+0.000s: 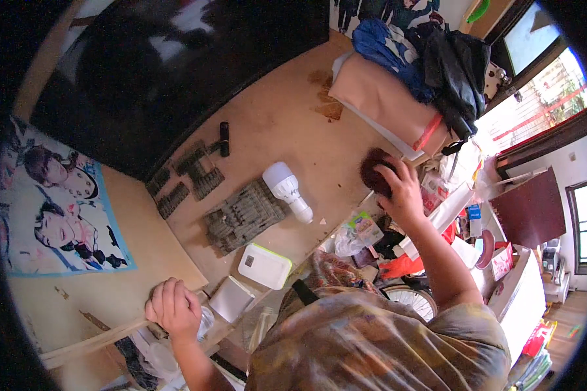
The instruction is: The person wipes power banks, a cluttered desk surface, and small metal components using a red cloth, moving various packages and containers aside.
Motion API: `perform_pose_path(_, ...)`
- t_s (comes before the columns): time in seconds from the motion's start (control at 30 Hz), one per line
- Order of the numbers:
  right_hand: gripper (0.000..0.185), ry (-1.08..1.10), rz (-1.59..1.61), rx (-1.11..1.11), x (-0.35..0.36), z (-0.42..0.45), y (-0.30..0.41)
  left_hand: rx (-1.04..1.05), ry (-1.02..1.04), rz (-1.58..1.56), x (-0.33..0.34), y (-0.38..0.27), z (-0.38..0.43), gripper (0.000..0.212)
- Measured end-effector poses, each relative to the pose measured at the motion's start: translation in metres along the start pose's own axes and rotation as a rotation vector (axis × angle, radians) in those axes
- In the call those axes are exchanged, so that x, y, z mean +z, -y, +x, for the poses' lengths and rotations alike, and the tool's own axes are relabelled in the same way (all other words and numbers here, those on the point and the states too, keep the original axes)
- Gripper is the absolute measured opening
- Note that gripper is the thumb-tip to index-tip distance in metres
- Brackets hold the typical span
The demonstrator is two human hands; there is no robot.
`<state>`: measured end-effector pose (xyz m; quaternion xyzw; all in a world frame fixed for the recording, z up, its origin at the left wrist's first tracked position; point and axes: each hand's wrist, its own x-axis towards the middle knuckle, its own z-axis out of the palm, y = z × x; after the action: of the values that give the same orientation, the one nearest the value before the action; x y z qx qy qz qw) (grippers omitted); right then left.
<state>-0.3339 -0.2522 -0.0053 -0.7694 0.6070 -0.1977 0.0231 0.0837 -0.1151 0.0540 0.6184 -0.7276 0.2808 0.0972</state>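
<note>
My right hand (402, 191) is on a dark red, fuzzy cloth or pad (374, 171), its fingers bent over it. The pad lies at the right part of a tan wooden tabletop (274, 132). My left hand (175, 308) rests at the edge of a light wooden panel (171, 256), fingers curled together; its palm side is hidden. Between the hands, a white LED bulb (286, 188) lies against a grey, ribbed, patterned piece (247, 215). Nearer to me are a white box with a green rim (265, 266) and a plain whitish box (231, 299).
A large black glossy screen (176, 73) stands along the back. Smaller grey ribbed pieces (200, 171) and a black cylinder (224, 139) lie before it. Dark and blue clothes (420, 63) top a pinkish covered box (381, 93). Clutter and a bicycle wheel (411, 298) fill the right.
</note>
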Motion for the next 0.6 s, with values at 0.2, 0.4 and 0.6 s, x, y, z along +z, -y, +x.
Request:
perform_pose_path(0.2,0.057,-0.032,0.054,-0.116,0.083,0.127,0.02,0.015,-0.011,0.023,0.003,0.002,0.003,0.013)
perform_pose_path(0.4,0.056,0.171,-0.071,0.065,0.118,0.145,0.003,0.01,0.014,0.044,0.006,0.003,-0.001,0.013)
perform_pose_path(0.6,0.057,0.055,-0.152,0.138,0.072,0.045,-0.051,0.067,0.033,0.134,0.007,0.009,-0.011,0.014)
